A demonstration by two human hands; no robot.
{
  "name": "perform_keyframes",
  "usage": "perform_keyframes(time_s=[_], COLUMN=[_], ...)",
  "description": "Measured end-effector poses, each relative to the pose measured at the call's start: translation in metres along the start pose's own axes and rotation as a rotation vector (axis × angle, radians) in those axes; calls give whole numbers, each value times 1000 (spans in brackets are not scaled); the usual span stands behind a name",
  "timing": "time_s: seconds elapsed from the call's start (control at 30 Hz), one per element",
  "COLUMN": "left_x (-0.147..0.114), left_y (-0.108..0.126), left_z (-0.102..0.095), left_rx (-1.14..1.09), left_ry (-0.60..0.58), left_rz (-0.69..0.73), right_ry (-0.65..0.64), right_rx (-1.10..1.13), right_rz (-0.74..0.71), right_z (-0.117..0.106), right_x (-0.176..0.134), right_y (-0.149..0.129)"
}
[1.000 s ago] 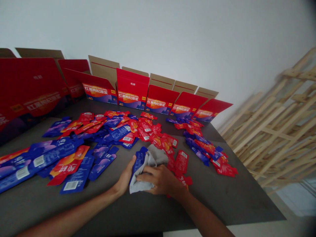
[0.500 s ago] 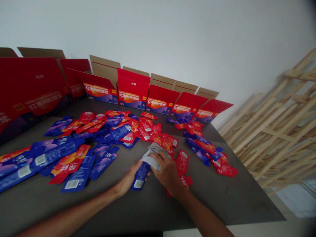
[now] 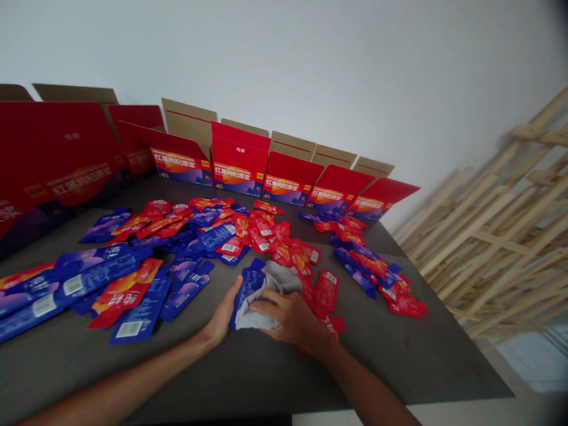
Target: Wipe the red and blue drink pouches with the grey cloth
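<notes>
A blue sachet is held above the near part of the dark table by my left hand, which grips its left edge; some of those fingers are hidden behind it. My right hand is closed on a crumpled grey cloth and presses it against the sachet's lower face. The cloth covers much of the sachet. Just right of my right hand lie red sachets. To the left of my left hand, more blue sachets lie flat on the table.
Along the back of the dark table stands a row of open red cartons. Mixed red and blue sachets spread across the middle, with another heap at the right. Wooden slats lean against the wall beyond the right edge.
My right hand has moved the cloth down from the sachet's top to its lower part, nearer to me. The sachet's top end now shows. My left hand has shifted slightly left.
</notes>
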State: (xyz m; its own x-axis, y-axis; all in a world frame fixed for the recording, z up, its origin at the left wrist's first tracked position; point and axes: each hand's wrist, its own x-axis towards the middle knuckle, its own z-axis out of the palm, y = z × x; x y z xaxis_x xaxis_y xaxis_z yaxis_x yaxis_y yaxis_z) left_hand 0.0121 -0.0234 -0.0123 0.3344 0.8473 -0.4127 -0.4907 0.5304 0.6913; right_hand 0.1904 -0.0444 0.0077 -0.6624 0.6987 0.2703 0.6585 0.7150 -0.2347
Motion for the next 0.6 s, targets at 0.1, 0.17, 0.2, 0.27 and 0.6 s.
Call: perform_keyframes(time_s=[0.1,0.17,0.2,0.27,0.6], left_x=[-2,-3,-3,-2,0], left_y=[2,2,2,0,1], left_z=[2,3,3,2,4], left_rx=[7,37,58,104,333], left_ry=[-7,-12,-16,-19,18], left_rz=[26,40,40,56,228], right_ry=[-18,7,27,83,261], right_rx=[-6,3,6,10,21], right_rz=[-41,-12,16,85,329], right_z=[0,1,2,3,2], right_x=[-1,0,0,0,4], right_y=[0,1,2,4,5])
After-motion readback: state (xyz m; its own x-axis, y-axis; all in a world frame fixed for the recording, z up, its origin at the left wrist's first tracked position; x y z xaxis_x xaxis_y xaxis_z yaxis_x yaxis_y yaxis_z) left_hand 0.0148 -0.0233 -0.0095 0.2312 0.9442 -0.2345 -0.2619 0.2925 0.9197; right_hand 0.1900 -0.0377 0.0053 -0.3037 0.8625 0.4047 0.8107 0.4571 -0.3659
